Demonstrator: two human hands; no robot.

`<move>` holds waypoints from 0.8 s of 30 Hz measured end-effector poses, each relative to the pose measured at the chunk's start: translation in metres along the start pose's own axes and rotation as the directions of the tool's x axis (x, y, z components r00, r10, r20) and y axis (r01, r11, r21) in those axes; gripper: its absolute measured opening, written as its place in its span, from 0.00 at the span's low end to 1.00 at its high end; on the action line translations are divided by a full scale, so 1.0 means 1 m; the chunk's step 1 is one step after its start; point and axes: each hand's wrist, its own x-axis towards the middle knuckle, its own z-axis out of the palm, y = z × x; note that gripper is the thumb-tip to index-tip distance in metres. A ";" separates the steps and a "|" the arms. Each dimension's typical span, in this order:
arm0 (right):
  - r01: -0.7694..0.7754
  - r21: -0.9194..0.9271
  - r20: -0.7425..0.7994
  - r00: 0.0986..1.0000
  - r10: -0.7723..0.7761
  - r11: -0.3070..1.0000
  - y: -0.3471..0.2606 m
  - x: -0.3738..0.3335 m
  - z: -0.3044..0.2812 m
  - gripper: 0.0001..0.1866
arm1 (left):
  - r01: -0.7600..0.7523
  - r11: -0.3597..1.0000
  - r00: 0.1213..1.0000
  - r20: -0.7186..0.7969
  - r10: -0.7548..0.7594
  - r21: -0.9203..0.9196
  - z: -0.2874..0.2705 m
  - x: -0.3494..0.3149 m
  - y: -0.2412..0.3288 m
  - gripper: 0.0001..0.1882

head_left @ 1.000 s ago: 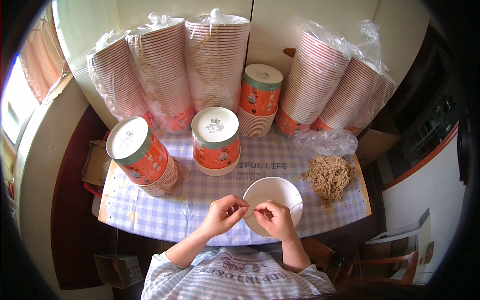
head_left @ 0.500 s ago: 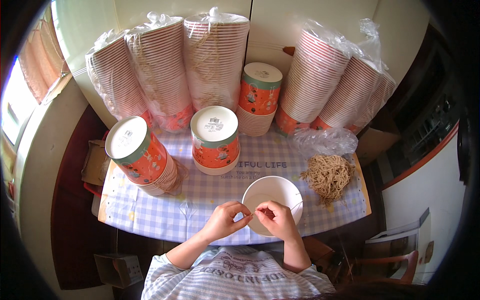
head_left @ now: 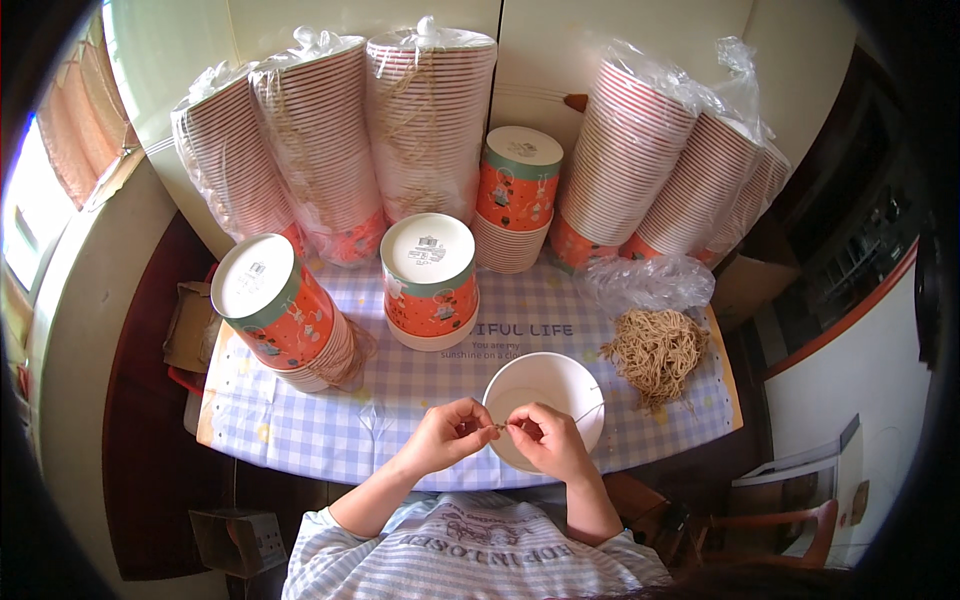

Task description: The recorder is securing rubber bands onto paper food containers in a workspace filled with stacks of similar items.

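Note:
My left hand [head_left: 446, 438] and my right hand [head_left: 550, 442] are pinched close together above the near part of an open white paper bucket [head_left: 545, 375]. Between the fingertips shows a short bit of thin brown string [head_left: 500, 427]; its details are too small to make out. Another stretch of string [head_left: 590, 411] runs from the bucket's right wall toward my right hand. The bucket stands upright at the table's front edge. To its right lies a loose tangle of brown string [head_left: 656, 355].
Upside-down orange-and-green paper buckets stand at left [head_left: 285, 320], centre [head_left: 430, 300] and back [head_left: 518, 195] on the checked tablecloth [head_left: 330, 425]. Tall plastic-wrapped bucket stacks [head_left: 430, 120] line the back. Crumpled clear plastic [head_left: 650, 283] lies behind the string tangle. A wooden chair [head_left: 800, 530] is at lower right.
My fingertips have come a little closer together, the right hand turning slightly, with the string between them. The bucket and everything else stay in place.

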 end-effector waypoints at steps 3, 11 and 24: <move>0.028 0.032 -0.020 0.999 -0.027 0.999 0.000 0.000 0.001 0.04 | 0.000 0.999 1.000 0.024 0.001 -0.034 0.001 0.000 0.002 0.06; 0.036 0.033 0.006 0.999 -0.036 0.999 0.004 -0.001 0.002 0.07 | 0.021 0.995 0.998 0.058 -0.015 -0.095 -0.002 0.000 0.003 0.05; 0.126 -0.040 -0.002 0.992 -0.126 0.991 0.005 0.000 0.000 0.07 | -0.005 0.996 1.000 0.027 0.008 -0.084 -0.002 0.003 0.000 0.06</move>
